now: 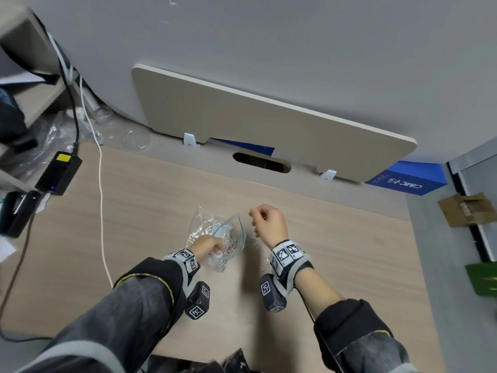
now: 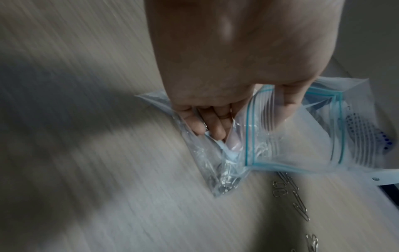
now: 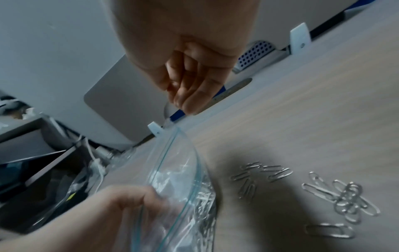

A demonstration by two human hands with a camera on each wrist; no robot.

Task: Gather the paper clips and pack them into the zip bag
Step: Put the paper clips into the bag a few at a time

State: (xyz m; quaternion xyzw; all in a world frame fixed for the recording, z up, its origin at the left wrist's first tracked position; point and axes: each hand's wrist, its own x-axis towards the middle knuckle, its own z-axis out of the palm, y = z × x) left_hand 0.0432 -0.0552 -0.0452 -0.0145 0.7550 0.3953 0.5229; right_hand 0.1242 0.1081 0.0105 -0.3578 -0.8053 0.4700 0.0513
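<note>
A clear zip bag (image 1: 228, 238) with a blue-green seal lies mouth-open on the wooden table, with several silver paper clips (image 1: 231, 235) inside. My left hand (image 1: 208, 246) grips the bag's near side; in the left wrist view its fingers (image 2: 215, 122) curl into the plastic (image 2: 280, 136). My right hand (image 1: 267, 222) hovers above the table just right of the bag mouth. Its fingertips (image 3: 187, 105) are bunched with the thumb, and whether they pinch a clip is unclear. Several loose clips (image 3: 345, 196) lie on the table right of the bag (image 3: 179, 187), under the right wrist.
Crumpled clear plastic (image 1: 199, 224) lies under the bag. A black power adapter (image 1: 59, 172) and a white cable (image 1: 100, 184) sit at the left. A beige divider panel (image 1: 269, 122), a cable slot (image 1: 262, 162) and a blue box (image 1: 406, 179) line the back edge.
</note>
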